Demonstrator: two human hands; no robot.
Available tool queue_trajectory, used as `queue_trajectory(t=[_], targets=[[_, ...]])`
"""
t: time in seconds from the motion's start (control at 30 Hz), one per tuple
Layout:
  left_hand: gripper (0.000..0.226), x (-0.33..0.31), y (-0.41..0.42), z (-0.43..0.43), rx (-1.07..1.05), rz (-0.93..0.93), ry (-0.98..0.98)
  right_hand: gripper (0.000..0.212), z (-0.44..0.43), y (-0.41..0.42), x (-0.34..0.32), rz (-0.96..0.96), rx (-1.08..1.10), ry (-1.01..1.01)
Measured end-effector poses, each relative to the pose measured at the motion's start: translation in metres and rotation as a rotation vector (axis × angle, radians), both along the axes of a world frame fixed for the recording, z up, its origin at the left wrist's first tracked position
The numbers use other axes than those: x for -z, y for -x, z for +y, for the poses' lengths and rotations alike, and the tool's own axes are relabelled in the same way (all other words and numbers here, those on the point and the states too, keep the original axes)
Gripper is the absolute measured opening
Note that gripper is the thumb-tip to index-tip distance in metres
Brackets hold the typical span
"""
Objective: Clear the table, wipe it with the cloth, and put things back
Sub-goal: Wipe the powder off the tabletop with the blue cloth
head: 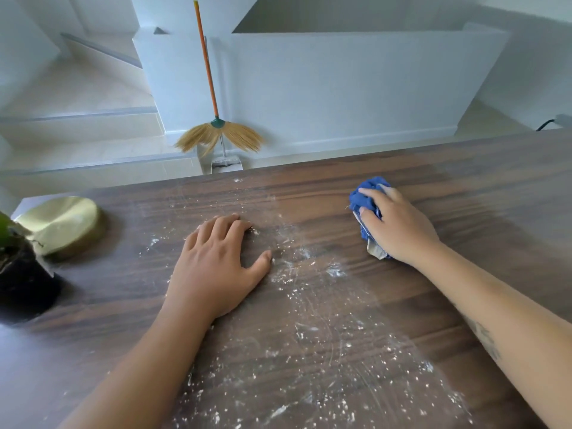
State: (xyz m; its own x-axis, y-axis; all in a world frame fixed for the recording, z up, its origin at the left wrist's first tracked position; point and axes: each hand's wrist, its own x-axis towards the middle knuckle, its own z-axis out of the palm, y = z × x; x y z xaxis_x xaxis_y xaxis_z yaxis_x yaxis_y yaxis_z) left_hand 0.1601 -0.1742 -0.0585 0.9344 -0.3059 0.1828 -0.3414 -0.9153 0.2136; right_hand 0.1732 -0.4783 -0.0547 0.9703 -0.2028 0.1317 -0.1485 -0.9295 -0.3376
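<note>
A dark wooden table [464, 187] fills the lower view, strewn with white powder and crumbs [309, 335] across its middle and front. My right hand [399, 224] grips a bunched blue cloth [368, 190] and presses it on the tabletop at the right. The wood to the right of the cloth looks free of powder. My left hand [216, 261] rests flat on the table near the middle, fingers spread, holding nothing.
A gold upturned bowl [65, 224] sits at the table's left, with a dark potted plant [18, 267] beside it at the left edge. Beyond the far table edge, a broom [216, 131] and dustpan [226, 164] lean on a white wall next to the steps.
</note>
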Motion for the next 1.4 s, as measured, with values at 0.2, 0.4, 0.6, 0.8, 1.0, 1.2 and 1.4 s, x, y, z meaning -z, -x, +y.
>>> queue_trajectory(t=[0.2, 0.4, 0.6, 0.8, 1.0, 1.2, 1.4], targets=[[0.061, 0.0, 0.002, 0.0, 0.002, -0.025, 0.004, 0.049, 0.033, 0.005, -0.003, 0.016, -0.015, 0.052], [0.055, 0.0, 0.001, -0.001, 0.0, -0.033, 0.033, 0.069, 0.076, -0.072, -0.012, 0.059, -0.191, -0.102], [0.049, 0.002, 0.001, 0.002, -0.004, -0.036, 0.061, 0.049, 0.074, -0.058, -0.016, 0.118, -0.514, -0.169], [0.049, 0.003, 0.0, 0.001, -0.01, -0.066, 0.064, 0.059, 0.057, -0.059, -0.014, 0.088, -0.364, -0.257], [0.049, 0.0, 0.002, 0.001, -0.001, -0.052, 0.068, 0.05, 0.095, -0.083, -0.031, 0.197, -0.371, -0.077], [0.049, 0.0, 0.003, 0.002, -0.008, -0.056, 0.084, 0.035, 0.073, -0.073, -0.042, 0.258, -0.524, 0.019], [0.051, 0.001, 0.002, 0.002, -0.013, -0.057, 0.092, 0.036, 0.095, -0.081, -0.04, 0.2, -0.382, 0.061]])
